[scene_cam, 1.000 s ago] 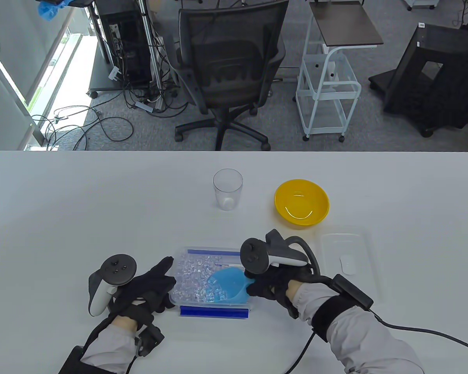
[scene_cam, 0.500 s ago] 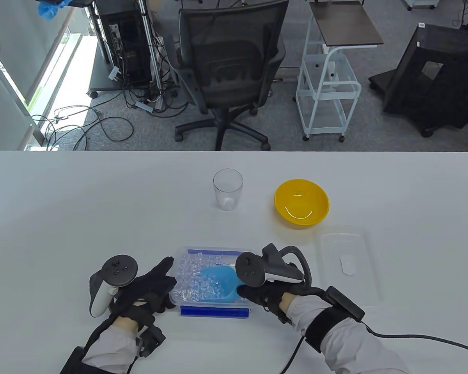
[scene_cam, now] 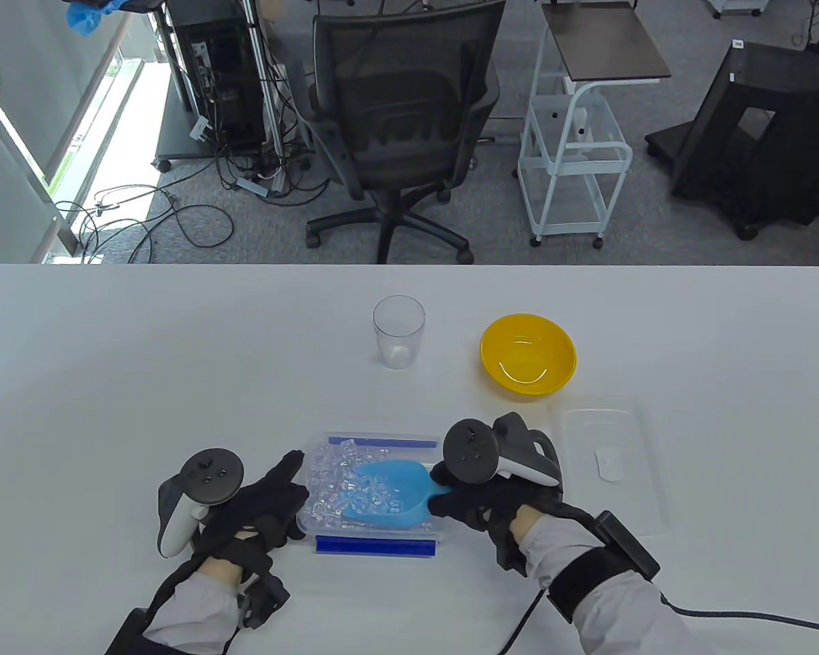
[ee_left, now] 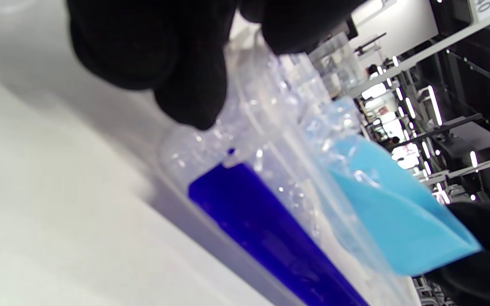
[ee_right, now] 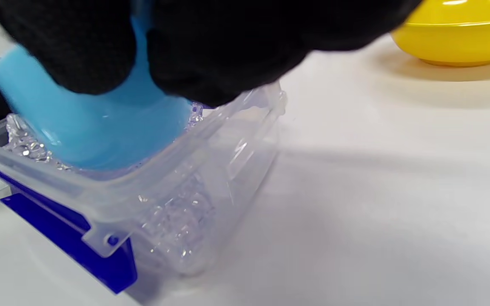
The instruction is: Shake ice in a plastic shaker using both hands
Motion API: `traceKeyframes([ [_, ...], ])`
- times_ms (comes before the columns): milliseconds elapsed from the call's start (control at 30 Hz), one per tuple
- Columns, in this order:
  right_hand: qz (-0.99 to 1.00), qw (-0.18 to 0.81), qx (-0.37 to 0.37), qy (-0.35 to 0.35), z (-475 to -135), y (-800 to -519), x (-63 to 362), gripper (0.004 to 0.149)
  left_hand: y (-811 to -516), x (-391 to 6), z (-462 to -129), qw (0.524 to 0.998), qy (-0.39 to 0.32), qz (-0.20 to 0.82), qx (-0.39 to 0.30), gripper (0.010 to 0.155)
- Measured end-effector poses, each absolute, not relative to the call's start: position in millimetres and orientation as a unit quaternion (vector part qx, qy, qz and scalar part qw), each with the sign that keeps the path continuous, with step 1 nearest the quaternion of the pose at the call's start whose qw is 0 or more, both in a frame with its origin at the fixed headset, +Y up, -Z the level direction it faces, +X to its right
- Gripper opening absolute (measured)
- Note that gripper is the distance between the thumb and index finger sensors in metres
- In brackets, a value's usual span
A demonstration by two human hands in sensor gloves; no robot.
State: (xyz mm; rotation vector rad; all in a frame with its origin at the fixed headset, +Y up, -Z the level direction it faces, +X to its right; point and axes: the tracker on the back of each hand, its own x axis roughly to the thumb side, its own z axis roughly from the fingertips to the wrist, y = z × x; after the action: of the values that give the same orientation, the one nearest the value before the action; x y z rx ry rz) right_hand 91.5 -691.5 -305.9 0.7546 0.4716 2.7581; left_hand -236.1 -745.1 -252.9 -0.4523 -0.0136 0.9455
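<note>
A clear plastic box [scene_cam: 317, 527] with blue latches holds ice cubes [scene_cam: 327, 477] near the table's front. My right hand [scene_cam: 474, 501] grips the handle of a light blue scoop [scene_cam: 390, 492] whose bowl holds ice and sits in the box; the scoop also shows in the right wrist view [ee_right: 100, 127] and the left wrist view [ee_left: 389, 212]. My left hand [scene_cam: 273, 495] rests against the box's left end, fingers on its rim [ee_left: 194, 102]. A clear plastic cup [scene_cam: 398, 331] stands upright and empty further back.
A yellow bowl [scene_cam: 527, 356] sits right of the cup. The box's clear lid [scene_cam: 611, 464] lies flat to the right of my right hand. A blue latch [scene_cam: 375, 546] faces the table's front edge. An office chair stands beyond the table.
My right hand pushed the scoop left through the ice, then drew back right and tipped it level, with ice now in its bowl. My left hand stayed on the box.
</note>
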Motion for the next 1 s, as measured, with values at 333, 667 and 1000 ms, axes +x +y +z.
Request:
traceKeyframes([
  [333,0.939,0.203,0.258,0.099,-297.0,-687.7,119.4,0.051,-745.1,-235.1,-251.0,0.868,-0.006,0.449,-0.212,0.063],
  [667,0.937,0.235,0.252,0.064,-300.8,-665.1,128.5,0.051,-740.6,-231.0,-247.4,0.890,-0.006,0.415,-0.192,0.062],
  [1000,0.944,0.246,0.216,0.040,-323.7,-624.7,130.0,0.051,-736.5,-228.6,-246.2,0.909,-0.012,0.378,-0.174,0.061],
])
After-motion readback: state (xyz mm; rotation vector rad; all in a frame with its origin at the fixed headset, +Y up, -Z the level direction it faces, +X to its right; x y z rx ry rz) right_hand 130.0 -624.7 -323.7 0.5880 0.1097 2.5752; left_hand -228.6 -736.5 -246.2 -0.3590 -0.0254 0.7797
